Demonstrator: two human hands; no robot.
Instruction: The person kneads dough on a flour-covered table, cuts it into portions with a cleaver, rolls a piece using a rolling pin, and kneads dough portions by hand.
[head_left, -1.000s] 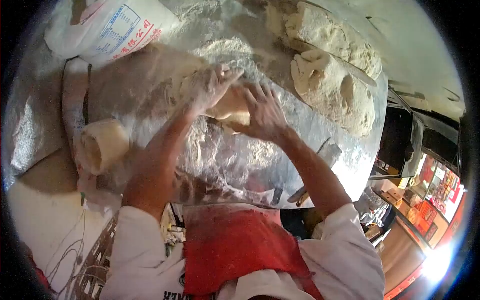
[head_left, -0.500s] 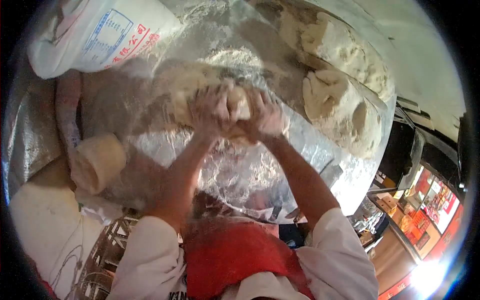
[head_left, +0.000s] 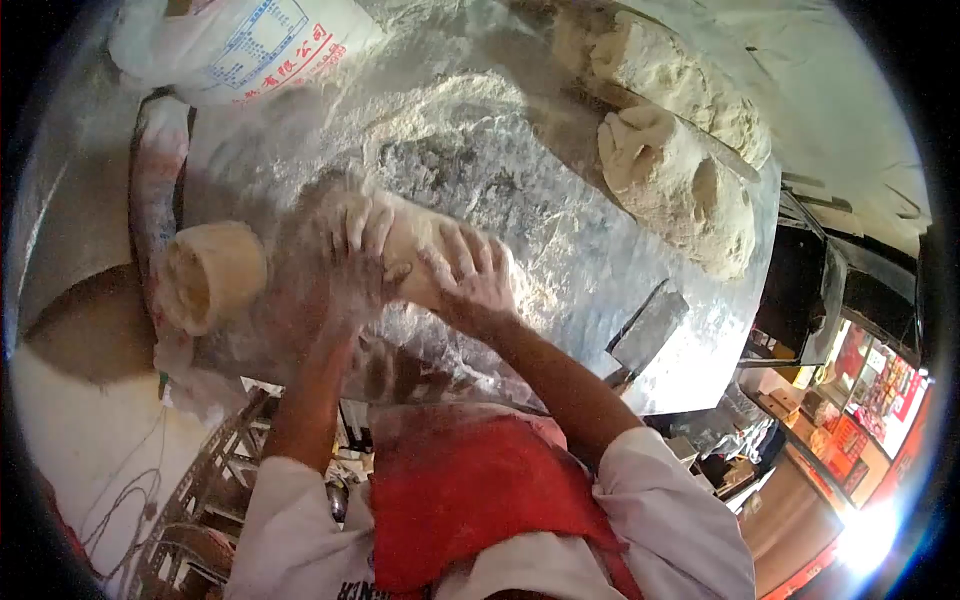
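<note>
A pale roll of dough (head_left: 412,238) lies on the floured metal table under both my hands. My left hand (head_left: 355,262) rests over the roll's left part, its fingers laid across the top and the thumb reaching to the right. On the right part, my right hand (head_left: 474,282) lies with its fingers spread and stretched forward. Both hands press on the dough from above, and their palms hide some of it. Loose flour (head_left: 450,110) is scattered beyond the roll.
Two large dough masses (head_left: 680,190) (head_left: 680,85) sit at the back right. A scraper (head_left: 648,328) lies near the table's right front. To the left stand a tub (head_left: 215,275) and a white printed sack (head_left: 250,50). A rolled cloth-like strip (head_left: 160,170) runs along the left edge.
My hands were blurred and bunched over the dough; now they lie flatter, with the fingers extended. The dough looks longer and has come nearer to me. The view has shifted.
</note>
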